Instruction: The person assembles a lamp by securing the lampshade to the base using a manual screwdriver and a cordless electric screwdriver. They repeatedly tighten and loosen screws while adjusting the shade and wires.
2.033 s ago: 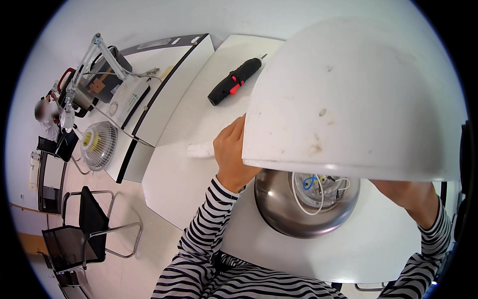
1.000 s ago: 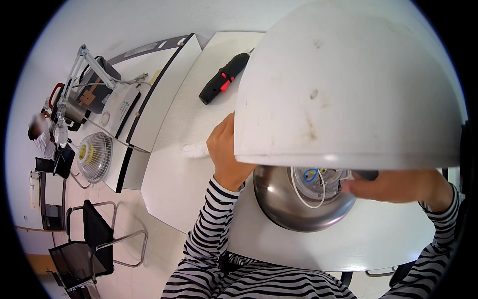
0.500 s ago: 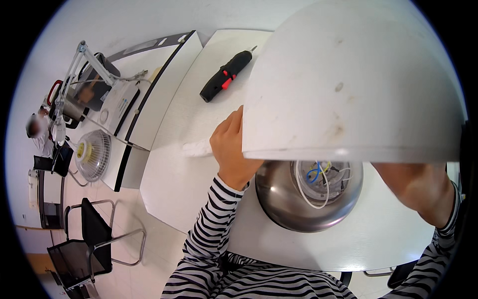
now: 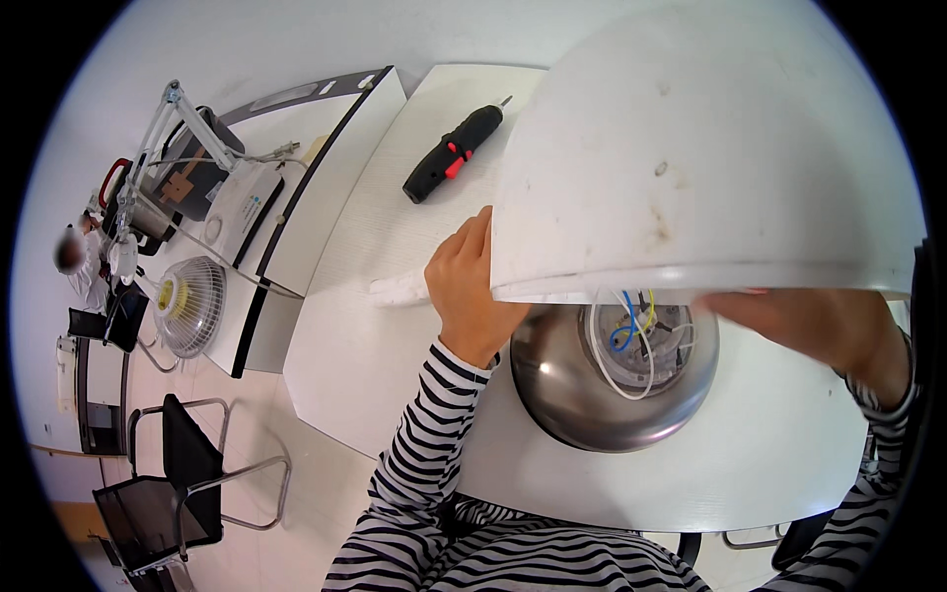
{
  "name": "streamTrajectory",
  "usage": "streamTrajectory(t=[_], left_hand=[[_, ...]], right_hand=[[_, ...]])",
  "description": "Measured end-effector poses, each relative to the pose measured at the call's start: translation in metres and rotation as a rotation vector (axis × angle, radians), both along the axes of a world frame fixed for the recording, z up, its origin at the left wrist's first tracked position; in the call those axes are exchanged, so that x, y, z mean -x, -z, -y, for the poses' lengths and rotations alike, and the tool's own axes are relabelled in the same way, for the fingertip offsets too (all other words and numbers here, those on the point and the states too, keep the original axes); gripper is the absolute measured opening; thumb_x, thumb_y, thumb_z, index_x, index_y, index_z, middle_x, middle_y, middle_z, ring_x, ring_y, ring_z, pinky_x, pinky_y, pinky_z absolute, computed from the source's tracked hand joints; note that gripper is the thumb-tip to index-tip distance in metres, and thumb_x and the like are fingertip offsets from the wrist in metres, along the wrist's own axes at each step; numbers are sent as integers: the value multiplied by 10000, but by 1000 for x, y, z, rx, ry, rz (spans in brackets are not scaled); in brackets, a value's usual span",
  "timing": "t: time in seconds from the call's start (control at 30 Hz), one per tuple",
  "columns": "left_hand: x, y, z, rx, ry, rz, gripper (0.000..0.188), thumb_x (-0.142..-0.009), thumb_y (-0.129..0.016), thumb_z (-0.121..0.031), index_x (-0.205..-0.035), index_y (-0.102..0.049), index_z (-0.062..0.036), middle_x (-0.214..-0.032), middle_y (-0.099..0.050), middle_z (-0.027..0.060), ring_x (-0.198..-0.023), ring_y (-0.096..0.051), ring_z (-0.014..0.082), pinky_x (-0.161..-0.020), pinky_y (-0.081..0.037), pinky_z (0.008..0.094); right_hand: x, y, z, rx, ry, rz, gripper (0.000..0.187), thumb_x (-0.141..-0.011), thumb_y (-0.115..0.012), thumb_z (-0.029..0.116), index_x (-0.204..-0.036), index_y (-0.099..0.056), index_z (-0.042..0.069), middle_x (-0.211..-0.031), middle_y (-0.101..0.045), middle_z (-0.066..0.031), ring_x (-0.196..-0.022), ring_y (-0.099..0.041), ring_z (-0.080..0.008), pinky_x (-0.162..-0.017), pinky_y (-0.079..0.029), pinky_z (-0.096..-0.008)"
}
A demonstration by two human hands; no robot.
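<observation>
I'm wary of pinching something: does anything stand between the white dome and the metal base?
Yes: wires loop out of the metal base, just below the white dome in view, with the right hand beside them.

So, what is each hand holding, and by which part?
The left hand holds the white dome by its lower left side. Whether the blurred, partly hidden right hand holds anything cannot be told.

wears a long-sleeved top [image 4: 533, 560], striped throughout in black and white. carries narrow, slightly uneven bands around the left sleeve [image 4: 419, 444], down to a snug cuff at the wrist. repeats the pattern on the right sleeve [image 4: 873, 508], blurred near its cuff. shows wavy crosswise stripes over the torso. has a bare left hand [image 4: 468, 288] and a bare right hand [image 4: 804, 324].
</observation>
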State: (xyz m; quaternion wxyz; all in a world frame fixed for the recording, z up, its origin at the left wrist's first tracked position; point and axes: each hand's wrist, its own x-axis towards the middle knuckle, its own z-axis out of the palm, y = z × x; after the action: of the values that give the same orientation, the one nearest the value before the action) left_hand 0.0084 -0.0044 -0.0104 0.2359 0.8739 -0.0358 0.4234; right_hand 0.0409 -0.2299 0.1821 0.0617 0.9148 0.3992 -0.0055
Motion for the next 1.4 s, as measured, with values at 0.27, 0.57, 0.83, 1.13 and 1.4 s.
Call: streamTrajectory(t=[0.27,0.57,0.83,1.13,1.4], left_hand=[[1,-8,8,-42,-28,-6,630,-633,-697,-354,-1053,-529,84,-903,-588,184,-740,-571,314,-631,-460,369],[2,-7,4,-39,-56,23,615,-639,-695,-333,-1055,-527,88,-922,-590,182,-782,-574,314,-667,-460,365],[-1,-6,3,-23,-16,68,571,-654,-679,-345,-1018,-535,70,-885,-592,150,-704,-563,290,-591,-447,342],[-5,-6,5,-93,-3,105,543,-654,-661,-326,-1015,-536,61,-849,-582,142,-679,-556,282,-563,-435,345],[-2,-5,6,-104,-20,89,543,-646,-658,-299,-1009,-532,84,-859,-584,165,-698,-564,300,-585,-445,348]], right_hand=[[7,21,1,62,-565,1081,210,-774,-613,220,-936,-655,93,-906,-633,-64,-846,-602,-186,-768,-482,-385],[-5,-6,-15,-72,-82,12,232,-734,-668,231,-825,-587,33,-633,-529,-48,-560,-543,-171,-469,-414,-286],[-1,13,2,-114,-98,229,175,-766,-630,242,-769,-644,67,-680,-599,-52,-540,-566,-181,-474,-425,-270],[-2,1,7,74,-750,1034,228,-788,-635,146,-975,-623,16,-744,-626,-97,-658,-621,-270,-656,-540,-353],[7,4,14,-177,-254,159,229,-789,-634,167,-975,-622,34,-781,-618,-82,-686,-608,-223,-642,-510,-323]])
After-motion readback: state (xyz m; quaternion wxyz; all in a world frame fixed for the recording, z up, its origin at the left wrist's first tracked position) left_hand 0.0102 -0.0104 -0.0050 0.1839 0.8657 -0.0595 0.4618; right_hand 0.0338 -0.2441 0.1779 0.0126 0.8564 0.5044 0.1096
